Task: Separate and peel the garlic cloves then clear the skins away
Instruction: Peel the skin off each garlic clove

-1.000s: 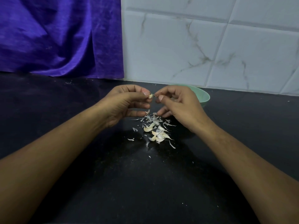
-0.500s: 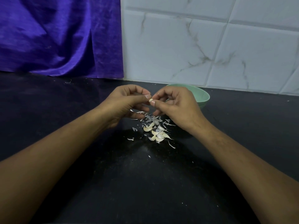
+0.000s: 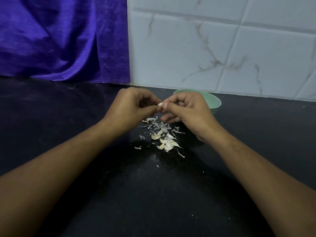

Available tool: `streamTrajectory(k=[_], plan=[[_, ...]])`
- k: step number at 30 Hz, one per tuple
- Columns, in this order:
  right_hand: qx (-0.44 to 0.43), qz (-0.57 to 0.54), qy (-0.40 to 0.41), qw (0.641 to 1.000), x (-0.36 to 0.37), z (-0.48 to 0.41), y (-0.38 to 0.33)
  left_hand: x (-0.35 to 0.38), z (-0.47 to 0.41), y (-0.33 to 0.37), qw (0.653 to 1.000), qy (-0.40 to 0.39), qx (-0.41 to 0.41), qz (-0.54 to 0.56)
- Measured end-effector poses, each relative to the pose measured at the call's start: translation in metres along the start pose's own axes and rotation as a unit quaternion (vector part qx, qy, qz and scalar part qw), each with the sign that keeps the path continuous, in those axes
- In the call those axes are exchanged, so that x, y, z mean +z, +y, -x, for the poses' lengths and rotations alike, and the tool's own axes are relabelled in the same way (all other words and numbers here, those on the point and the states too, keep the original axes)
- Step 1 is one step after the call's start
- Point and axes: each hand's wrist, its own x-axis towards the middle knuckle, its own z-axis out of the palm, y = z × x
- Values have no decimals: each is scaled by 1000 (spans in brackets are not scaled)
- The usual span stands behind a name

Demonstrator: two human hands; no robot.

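A garlic clove [image 3: 159, 104] is pinched from both sides by the curled left hand [image 3: 131, 107] and right hand [image 3: 189, 109], and is held just left of the green bowl [image 3: 216, 103]. Its long axis cannot be told. The right hand is judged nearer the bowl.

Purple curtain [image 3: 56, 40]; marbled wall tiles [image 3: 213, 48]

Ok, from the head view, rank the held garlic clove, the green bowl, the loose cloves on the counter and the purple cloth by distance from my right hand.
1. held garlic clove, pinched by the right hand.
2. green bowl, just behind it, and loose cloves, in front to its left: too close to call.
3. purple cloth, far left, at the back.
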Motion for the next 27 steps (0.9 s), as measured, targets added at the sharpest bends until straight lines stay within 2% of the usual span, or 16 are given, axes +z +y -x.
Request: streamTrajectory(k=[7,14,20,24,27], plan=[[4,9,15,1000,0,0,0,-1,0,-3,996,-4,63,-71],[20,-34,4,999,3,1,-3,1,0,1,998,1,47,-30],[34,-59,8,998,2,2,-9,3,-2,0,990,-21,-39,136],[42,-56,8,997,1,2,-11,6,-1,4,953,-34,-113,278],[48,-37,2,998,1,2,-9,4,-3,5,933,-32,-148,327]])
